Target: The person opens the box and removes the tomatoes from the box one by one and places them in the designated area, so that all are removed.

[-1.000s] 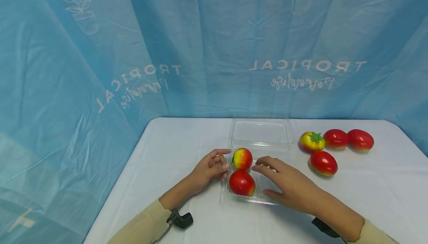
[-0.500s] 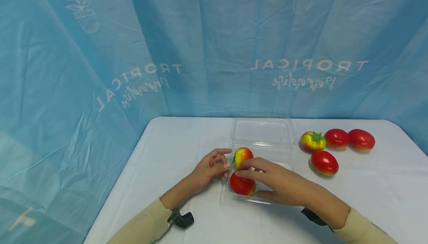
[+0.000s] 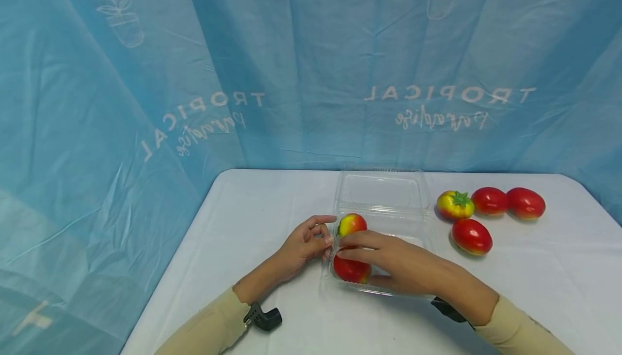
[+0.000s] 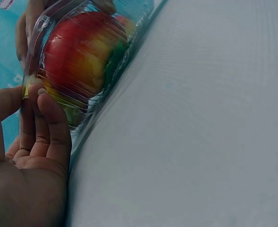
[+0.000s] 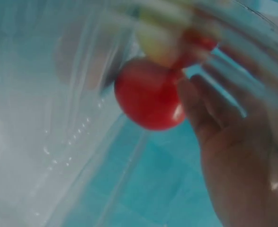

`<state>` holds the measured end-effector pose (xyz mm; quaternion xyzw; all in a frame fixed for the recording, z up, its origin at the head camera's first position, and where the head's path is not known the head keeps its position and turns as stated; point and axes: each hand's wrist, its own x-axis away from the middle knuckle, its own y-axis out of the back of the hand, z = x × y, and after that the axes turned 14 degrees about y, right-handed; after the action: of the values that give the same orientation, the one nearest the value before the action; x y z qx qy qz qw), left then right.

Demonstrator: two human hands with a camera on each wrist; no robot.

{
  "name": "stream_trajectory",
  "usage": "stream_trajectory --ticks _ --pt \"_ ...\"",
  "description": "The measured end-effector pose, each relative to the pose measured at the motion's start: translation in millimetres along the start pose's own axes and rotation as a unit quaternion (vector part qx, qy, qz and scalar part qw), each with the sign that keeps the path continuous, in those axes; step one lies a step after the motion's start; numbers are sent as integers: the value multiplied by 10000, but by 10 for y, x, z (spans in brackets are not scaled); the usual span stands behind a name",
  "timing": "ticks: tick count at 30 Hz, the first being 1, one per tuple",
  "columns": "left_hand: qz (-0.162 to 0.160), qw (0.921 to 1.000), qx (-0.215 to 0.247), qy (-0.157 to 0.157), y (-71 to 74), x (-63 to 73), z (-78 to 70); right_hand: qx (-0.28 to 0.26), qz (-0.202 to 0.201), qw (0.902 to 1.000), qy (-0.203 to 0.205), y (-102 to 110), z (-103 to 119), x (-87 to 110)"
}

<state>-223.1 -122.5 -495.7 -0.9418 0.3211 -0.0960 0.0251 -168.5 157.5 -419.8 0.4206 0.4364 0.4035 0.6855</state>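
A clear plastic clamshell container [image 3: 410,229] lies with its lid laid back on the white table. Two tomatoes sit along its left side: a yellow-and-red one [image 3: 352,223] at the back and a mostly red one [image 3: 350,270] in front. My left hand [image 3: 305,243] pinches the container's left rim between thumb and fingers, seen close in the left wrist view. My right hand [image 3: 407,263] reaches into the container and holds the front tomato, fingers over its top and thumb at its near right side. Those fingers partly cover both tomatoes. The right wrist view is blurred through the plastic.
To the right of the container, a yellow tomato with a green calyx [image 3: 454,206] and several red ones, such as the nearest red tomato [image 3: 471,236], lie on the white table [image 3: 272,203]. A blue printed curtain [image 3: 320,63] hangs behind and at the left.
My right hand has moved left from beside the two tomatoes and come over the front one, its fingers now around it. The left hand stays at the container's rim.
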Motion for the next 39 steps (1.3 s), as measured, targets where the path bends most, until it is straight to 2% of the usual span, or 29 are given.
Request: stream_trajectory --ticks 6,12,20,39 --pt "-10 10000 -8 14 1 -6 9 -27 135 9999 29 -28 -1 -12" --pt "-6 10000 22 21 1 -4 8 -71 109 9999 -3 -44 -4 -8" --pt "-23 10000 1 20 -5 15 -5 143 204 9996 96 -57 -9 -4" --pt "56 9998 159 -140 -15 7 -6 -247 263 9992 -144 -40 0 18"
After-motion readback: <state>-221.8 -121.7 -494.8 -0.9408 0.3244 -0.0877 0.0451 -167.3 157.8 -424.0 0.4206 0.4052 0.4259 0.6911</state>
